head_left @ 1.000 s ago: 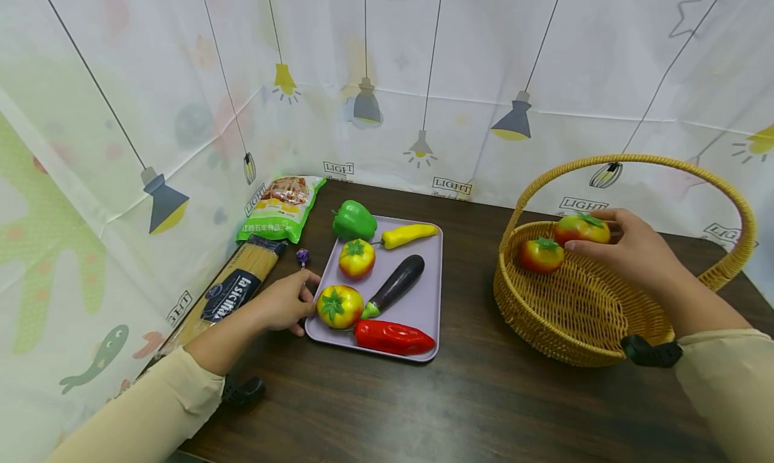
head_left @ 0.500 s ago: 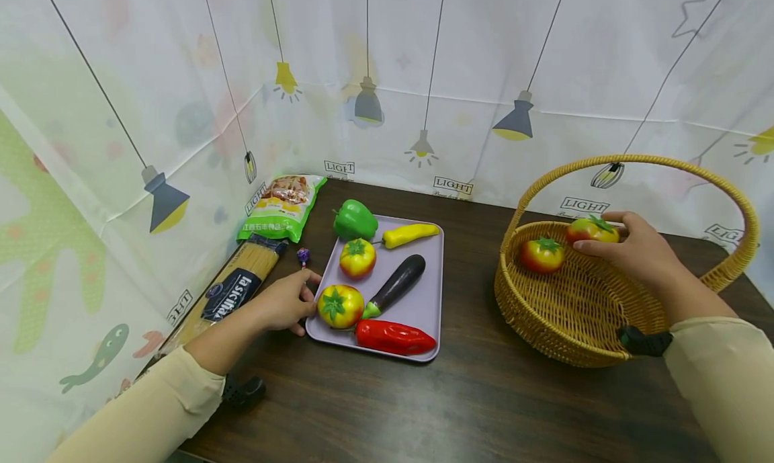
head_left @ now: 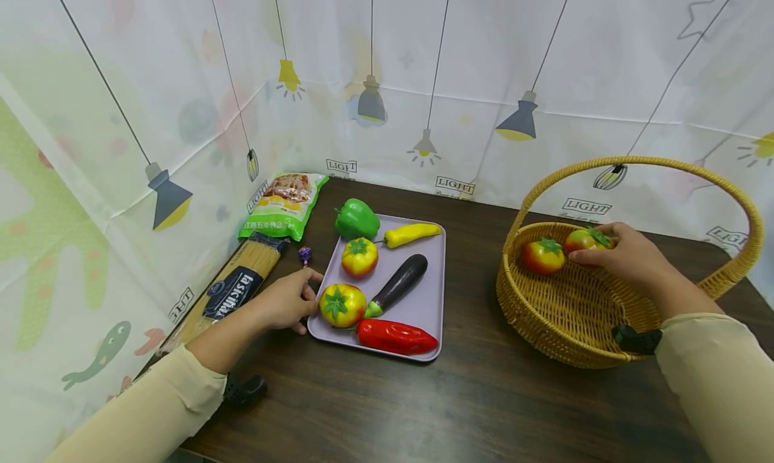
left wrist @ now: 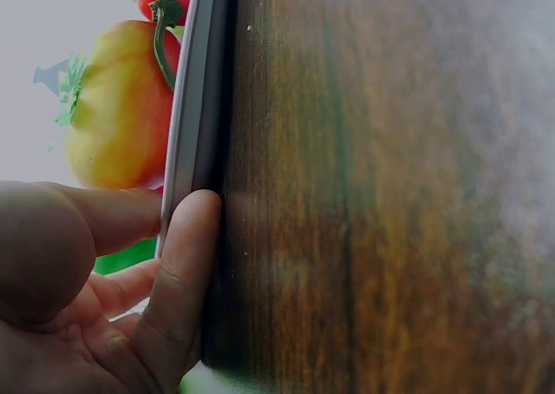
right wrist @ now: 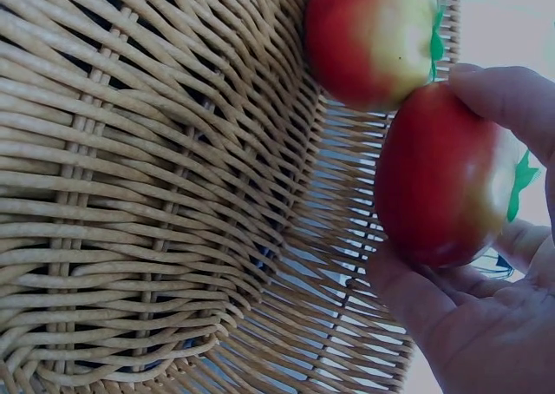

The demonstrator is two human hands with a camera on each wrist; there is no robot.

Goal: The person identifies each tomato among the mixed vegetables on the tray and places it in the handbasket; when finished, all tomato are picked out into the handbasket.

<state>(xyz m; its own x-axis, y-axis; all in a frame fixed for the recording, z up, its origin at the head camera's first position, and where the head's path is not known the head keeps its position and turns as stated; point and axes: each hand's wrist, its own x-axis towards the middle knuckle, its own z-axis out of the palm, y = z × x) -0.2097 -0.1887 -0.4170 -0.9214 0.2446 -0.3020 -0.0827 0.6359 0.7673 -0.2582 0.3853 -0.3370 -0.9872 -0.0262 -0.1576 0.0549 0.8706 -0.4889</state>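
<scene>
The right hand (head_left: pixel 635 258) grips a tomato (head_left: pixel 583 240), thumb and fingers curled round its sides, in the far part of the basket (head_left: pixel 538 332), close beside another tomato (head_left: pixel 542 256). It looks light, stiff and hardly fragile, though its gloss may slip; the broad middle, clear of the leaves, seems the surest hold. Left, the left hand (head_left: pixel 284 302) pinches the rim of the tray (head_left: pixel 424 298), likely rigid.

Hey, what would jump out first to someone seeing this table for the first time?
Probably the tall-handled wicker basket on the right, where the right hand holds a red-yellow tomato beside another. Next, the lilac tray of colourful vegetables near the middle, its edge pinched by the left hand.
</scene>
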